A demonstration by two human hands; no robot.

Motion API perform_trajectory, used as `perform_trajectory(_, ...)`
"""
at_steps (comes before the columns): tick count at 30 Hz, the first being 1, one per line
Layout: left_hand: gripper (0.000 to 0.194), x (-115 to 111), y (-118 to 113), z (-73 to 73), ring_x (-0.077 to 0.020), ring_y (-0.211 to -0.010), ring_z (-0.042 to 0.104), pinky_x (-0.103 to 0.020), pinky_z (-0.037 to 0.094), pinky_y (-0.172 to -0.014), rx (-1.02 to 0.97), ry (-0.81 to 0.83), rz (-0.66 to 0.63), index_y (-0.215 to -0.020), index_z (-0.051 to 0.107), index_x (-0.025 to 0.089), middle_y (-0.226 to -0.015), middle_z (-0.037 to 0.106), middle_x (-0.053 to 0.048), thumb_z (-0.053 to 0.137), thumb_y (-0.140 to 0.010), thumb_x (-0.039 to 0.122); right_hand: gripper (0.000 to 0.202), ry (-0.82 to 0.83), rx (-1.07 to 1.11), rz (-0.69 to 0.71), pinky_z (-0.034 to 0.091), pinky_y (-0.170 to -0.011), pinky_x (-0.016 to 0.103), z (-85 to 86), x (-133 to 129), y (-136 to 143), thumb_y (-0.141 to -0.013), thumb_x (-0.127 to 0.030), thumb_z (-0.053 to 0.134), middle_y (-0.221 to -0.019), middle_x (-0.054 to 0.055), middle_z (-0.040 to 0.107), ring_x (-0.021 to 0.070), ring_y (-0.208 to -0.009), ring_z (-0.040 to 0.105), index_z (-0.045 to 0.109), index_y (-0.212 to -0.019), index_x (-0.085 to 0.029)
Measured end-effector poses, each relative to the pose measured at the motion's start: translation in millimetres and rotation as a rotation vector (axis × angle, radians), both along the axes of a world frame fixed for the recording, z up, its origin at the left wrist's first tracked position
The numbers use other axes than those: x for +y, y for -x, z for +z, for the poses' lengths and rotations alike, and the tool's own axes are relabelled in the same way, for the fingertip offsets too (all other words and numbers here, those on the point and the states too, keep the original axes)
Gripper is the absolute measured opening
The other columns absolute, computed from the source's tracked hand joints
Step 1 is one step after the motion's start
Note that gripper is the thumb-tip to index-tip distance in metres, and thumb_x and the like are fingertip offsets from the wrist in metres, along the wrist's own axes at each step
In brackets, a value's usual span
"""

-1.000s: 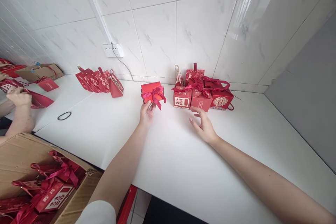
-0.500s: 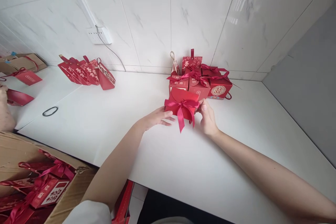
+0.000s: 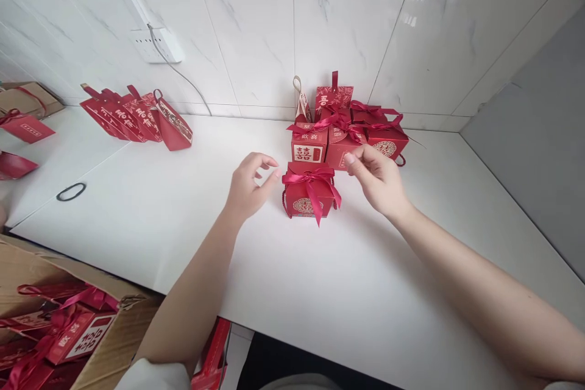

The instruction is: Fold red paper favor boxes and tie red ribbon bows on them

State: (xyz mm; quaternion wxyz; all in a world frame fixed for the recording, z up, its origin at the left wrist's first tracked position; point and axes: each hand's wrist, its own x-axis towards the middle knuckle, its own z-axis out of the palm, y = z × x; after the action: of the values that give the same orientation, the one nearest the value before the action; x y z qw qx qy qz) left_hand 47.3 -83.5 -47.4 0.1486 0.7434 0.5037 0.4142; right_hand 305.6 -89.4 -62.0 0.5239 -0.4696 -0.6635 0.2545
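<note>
A red gift box (image 3: 298, 202) with a round gold pattern, corded sides and a magenta ribbon bow (image 3: 311, 178) stands upright on the white table (image 3: 292, 286). Just left of it hovers my left hand (image 3: 250, 186), thumb and index finger apart, with nothing between them. On the other side, my right hand (image 3: 377, 180) is raised near the box group, its fingers loosely curled and holding nothing. Neither hand touches the box. Close behind it, several red boxes (image 3: 309, 152) with ribbons are grouped near the tiled wall.
Several red triangular boxes (image 3: 176, 128) lean in a row at the back left. A black loop (image 3: 70, 191) lies on the left part of the table. At lower left, an open cardboard carton (image 3: 130, 323) holds more red boxes. A wall socket (image 3: 155, 46) has a cable.
Both hands have let go of the gift box and moved apart. Tilted before, the box now stands upright with its patterned front showing. The view has shifted slightly.
</note>
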Motion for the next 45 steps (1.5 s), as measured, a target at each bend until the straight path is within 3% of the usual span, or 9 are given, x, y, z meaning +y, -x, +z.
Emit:
perform_trajectory(4,0.012,-5,-30,-6.7,-0.0171,-0.097,0.059,-0.030,0.047,-0.083,0.041,-0.070,-0.083,-0.095,0.064,0.022,-0.098,0.068,-0.002,0.055,-0.087,0.027,0.021,-0.048,-0.387,0.015,0.043,-0.067,0.032,10.9,-15,7,-0.084,-0.041,0.066,-0.083,0.003,0.057,0.0188,-0.074,0.053,0.058,-0.087,-0.022)
perform_trajectory(10,0.012,-13,-38,-5.0,-0.0141,-0.077,0.057,-0.028,0.045,-0.072,0.140,-0.004,-0.149,-0.092,0.066,0.022,-0.084,0.060,-0.001,0.059,-0.083,0.023,0.010,-0.237,-0.500,0.050,0.045,-0.070,0.035,5.2,-23,18,-0.090,-0.024,0.055,-0.083,0.006,0.059,0.0202,-0.077,0.054,0.061,-0.083,-0.019)
perform_trajectory(18,0.012,-19,-43,-9.2,-0.0143,-0.074,0.056,-0.028,0.045,-0.067,0.183,-0.086,-0.037,-0.089,0.066,0.022,-0.082,0.059,-0.001,0.055,-0.084,0.019,0.018,-0.489,-0.830,0.297,0.043,-0.069,0.035,17.1,-37,21,-0.092,-0.015,0.050,-0.083,0.006,0.064,0.0196,-0.075,0.057,0.068,-0.092,-0.016)
perform_trajectory(25,0.022,-16,-43,-15.0,-0.0206,-0.112,0.058,-0.040,0.044,-0.098,0.186,-0.313,-0.184,-0.101,0.074,0.027,-0.115,0.067,-0.003,0.054,-0.091,0.025,0.023,-0.333,-0.799,0.489,0.046,-0.075,0.033,30.6,-44,15,-0.092,-0.011,0.052,-0.090,0.004,0.069,0.0185,-0.080,0.062,0.070,-0.098,-0.023)
perform_trajectory(29,0.023,-5,-35,-24.4,-0.0229,-0.123,0.054,-0.045,0.042,-0.104,0.221,-0.333,-0.357,-0.104,0.074,0.031,-0.123,0.068,-0.002,0.057,-0.091,0.026,0.011,-0.131,-0.713,0.602,0.047,-0.078,0.033,46.4,-41,2,-0.087,-0.032,0.065,-0.086,0.002,0.071,0.0189,-0.080,0.064,0.071,-0.090,-0.023)
perform_trajectory(34,0.025,0,-28,-25.4,-0.0226,-0.133,0.046,-0.046,0.041,-0.111,0.096,-0.144,-0.457,-0.110,0.072,0.032,-0.141,0.054,-0.004,0.054,-0.093,0.030,0.053,0.259,-0.368,0.122,0.044,-0.060,0.029,37.5,-15,-14,-0.090,-0.063,0.046,-0.067,0.004,0.066,0.0165,-0.063,0.059,0.065,-0.068,-0.019)
perform_trajectory(37,0.026,-5,-26,-19.3,-0.0232,-0.139,0.040,-0.047,0.038,-0.114,0.073,-0.034,-0.489,-0.112,0.071,0.033,-0.147,0.047,-0.003,0.055,-0.092,0.030,0.062,0.534,-0.221,0.186,0.046,-0.060,0.031,19.0,3,-16,-0.085,-0.072,0.043,-0.068,0.006,0.065,0.0166,-0.062,0.059,0.063,-0.067,-0.017)
perform_trajectory(41,0.026,-11,-24,-12.0,-0.0247,-0.143,0.033,-0.048,0.035,-0.116,0.100,0.061,-0.557,-0.112,0.070,0.036,-0.151,0.042,-0.001,0.058,-0.090,0.029,0.047,0.514,-0.159,0.408,0.042,-0.055,0.028,10.6,8,-19,-0.076,-0.065,0.064,-0.064,0.000,0.056,0.0133,-0.059,0.051,0.060,-0.070,-0.019)
perform_trajectory(45,0.026,-13,-25,-8.6,-0.0254,-0.146,0.028,-0.049,0.033,-0.117,0.130,0.136,-0.615,-0.111,0.071,0.037,-0.152,0.041,0.000,0.057,-0.091,0.030,0.040,0.423,-0.109,0.460,0.044,-0.061,0.029,15.8,7,-22,-0.075,-0.058,0.069,-0.071,0.000,0.061,0.0138,-0.065,0.053,0.064,-0.079,-0.019)
